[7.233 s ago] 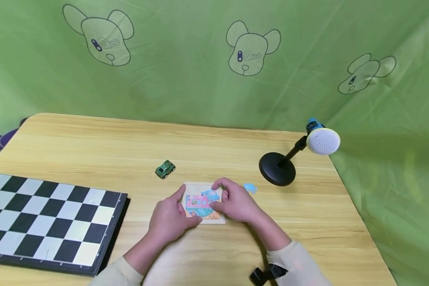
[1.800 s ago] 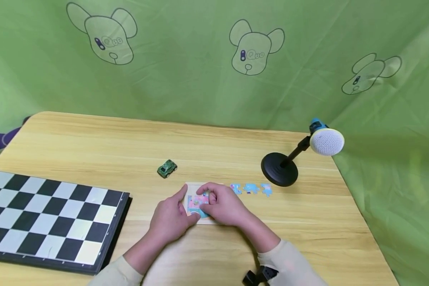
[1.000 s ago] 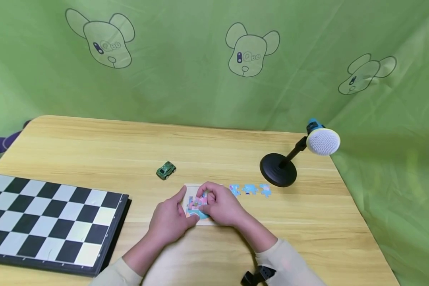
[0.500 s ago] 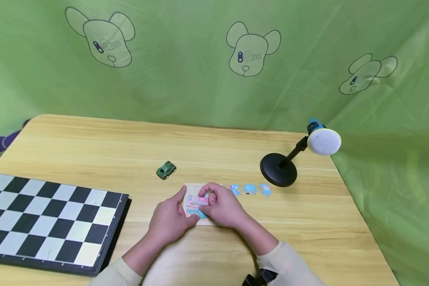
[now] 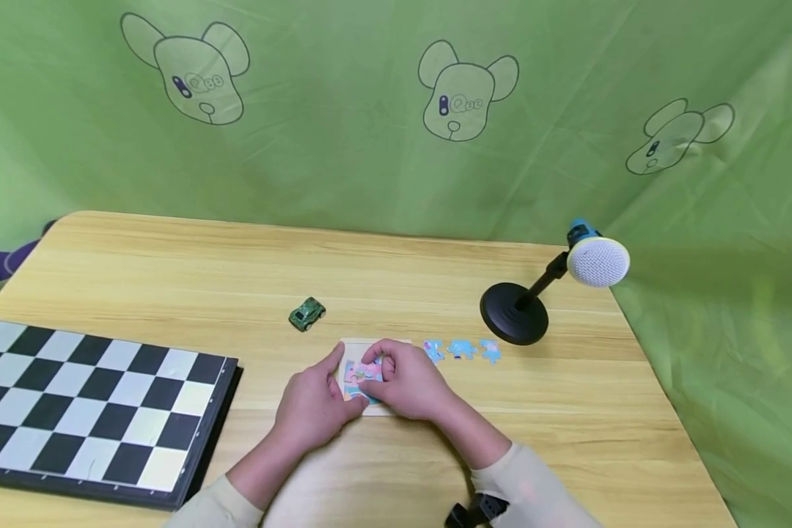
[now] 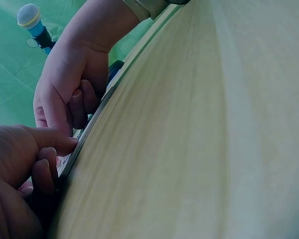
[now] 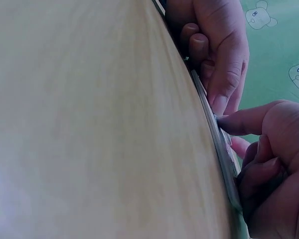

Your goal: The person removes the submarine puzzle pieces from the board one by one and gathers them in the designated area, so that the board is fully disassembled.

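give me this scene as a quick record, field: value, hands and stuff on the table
left hand: holds the left edge of the puzzle board
right hand: fingers curled over the puzzle board, pinching at a piece
loose pieces: three blue ones in a row right of the board
toy car: green, behind the board
chessboard: far left
microphone stand: right, behind the loose pieces
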Motion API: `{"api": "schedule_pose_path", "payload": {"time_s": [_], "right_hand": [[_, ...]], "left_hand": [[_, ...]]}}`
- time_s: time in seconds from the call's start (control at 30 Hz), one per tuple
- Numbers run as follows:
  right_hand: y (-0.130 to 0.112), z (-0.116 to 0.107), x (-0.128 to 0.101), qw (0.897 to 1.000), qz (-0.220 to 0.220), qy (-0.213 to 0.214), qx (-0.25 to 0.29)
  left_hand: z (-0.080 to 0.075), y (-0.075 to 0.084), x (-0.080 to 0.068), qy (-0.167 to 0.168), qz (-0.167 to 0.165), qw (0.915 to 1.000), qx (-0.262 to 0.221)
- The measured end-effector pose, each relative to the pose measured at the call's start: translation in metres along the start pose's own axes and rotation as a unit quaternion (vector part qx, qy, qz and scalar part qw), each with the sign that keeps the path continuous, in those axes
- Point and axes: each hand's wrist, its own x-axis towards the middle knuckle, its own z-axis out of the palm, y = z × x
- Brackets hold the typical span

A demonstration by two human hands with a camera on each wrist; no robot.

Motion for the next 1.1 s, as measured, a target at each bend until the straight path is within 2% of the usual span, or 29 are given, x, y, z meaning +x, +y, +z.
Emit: {"api": "schedule_pose_path", "payload": {"time_s": [0.37, 0.7, 1.1], "right_hand": [[0.002, -0.023, -0.018, 0.999, -0.013, 0.019, 0.038], [0.019, -0.046, -0.038, 0.998, -0.02, 0.044, 0.033], [0.043, -0.062, -0.05, 0.997, -0.022, 0.066, 0.021]], "left_hand": [[0.0, 0.0, 0.0, -0.006, -0.007, 1.0, -0.001], [0.0, 0.002, 0.0, -0.003, -0.01, 0.9999, 0.001], [0.0, 0.001, 0.0, -0.003, -0.01, 0.9999, -0.004]]}}
